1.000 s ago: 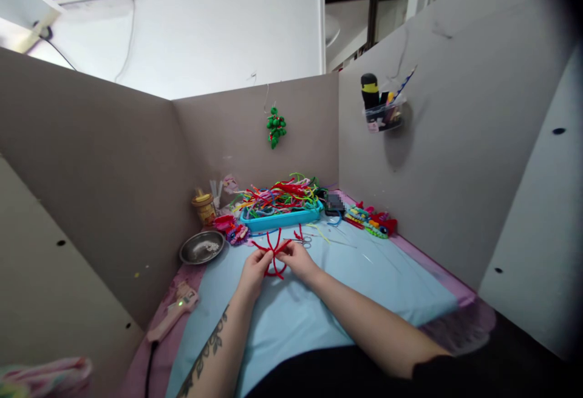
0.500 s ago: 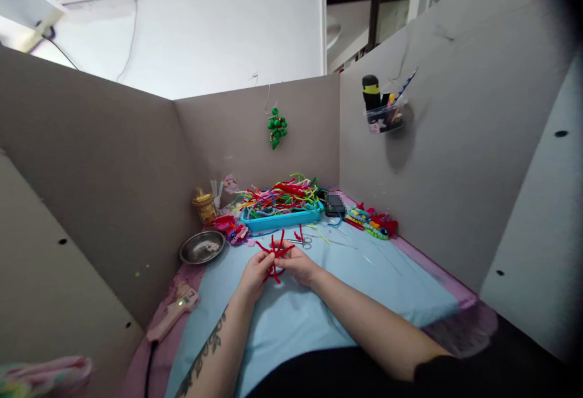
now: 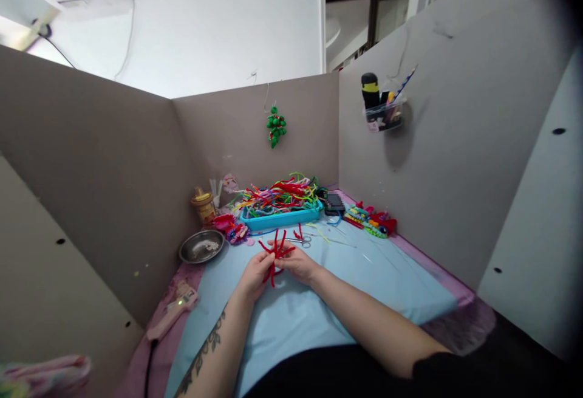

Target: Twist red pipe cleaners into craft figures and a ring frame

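Observation:
Between my two hands is a bundle of red pipe cleaners (image 3: 280, 245), its stems fanning out above and below the fingers like a star. My left hand (image 3: 256, 271) pinches it near the middle from the left. From the right, my right hand (image 3: 298, 264) grips the same bundle, its fingertips close to the left thumb. Part of the crossing point is hidden by the fingers. Just beyond the hands, scissors (image 3: 304, 241) lie on the light blue cloth (image 3: 364, 288), with a short red pipe cleaner piece (image 3: 299, 232) beside them.
A blue tray (image 3: 280, 220) heaped with colourful pipe cleaners stands at the back. Left are a metal bowl (image 3: 194, 254) and a pink glue gun (image 3: 175, 313). Finished colourful pieces (image 3: 373, 220) and a dark phone-like object (image 3: 334, 203) lie right. Grey partitions (image 3: 255, 143) surround the table.
The red bundle has turned slightly in my fingers, so its stems point a little differently. Both hands stay closed on it in nearly the same place.

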The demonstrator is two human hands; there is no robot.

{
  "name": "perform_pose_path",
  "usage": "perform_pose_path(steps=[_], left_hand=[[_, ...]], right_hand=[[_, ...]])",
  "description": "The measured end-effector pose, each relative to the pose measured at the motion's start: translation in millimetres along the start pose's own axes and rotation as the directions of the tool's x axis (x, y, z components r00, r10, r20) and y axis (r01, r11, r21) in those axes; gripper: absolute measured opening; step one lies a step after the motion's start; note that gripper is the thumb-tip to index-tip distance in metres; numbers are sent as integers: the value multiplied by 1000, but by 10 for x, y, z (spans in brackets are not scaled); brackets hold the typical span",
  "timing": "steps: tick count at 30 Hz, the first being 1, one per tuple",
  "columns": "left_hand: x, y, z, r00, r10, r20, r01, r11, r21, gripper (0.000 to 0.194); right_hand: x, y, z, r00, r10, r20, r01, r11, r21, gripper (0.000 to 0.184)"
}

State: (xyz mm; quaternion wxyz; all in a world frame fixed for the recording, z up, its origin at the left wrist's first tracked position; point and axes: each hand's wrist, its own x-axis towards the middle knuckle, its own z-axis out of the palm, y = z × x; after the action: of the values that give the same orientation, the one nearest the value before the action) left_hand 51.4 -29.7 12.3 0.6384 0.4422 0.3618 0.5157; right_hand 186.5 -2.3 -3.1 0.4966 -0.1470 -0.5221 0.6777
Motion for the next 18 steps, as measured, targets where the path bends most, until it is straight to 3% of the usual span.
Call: perform_pose_path(steps=[10, 18], left_hand=[[61, -43, -26, 976, 158, -150, -131, 976, 172, 36], [73, -60, -42, 969, 209, -133, -176, 957, 230, 34]], right_hand=[[63, 62, 28, 951, -193, -241, 111, 941, -319, 33], [56, 18, 13, 946, -245, -213, 105, 851, -515, 27]])
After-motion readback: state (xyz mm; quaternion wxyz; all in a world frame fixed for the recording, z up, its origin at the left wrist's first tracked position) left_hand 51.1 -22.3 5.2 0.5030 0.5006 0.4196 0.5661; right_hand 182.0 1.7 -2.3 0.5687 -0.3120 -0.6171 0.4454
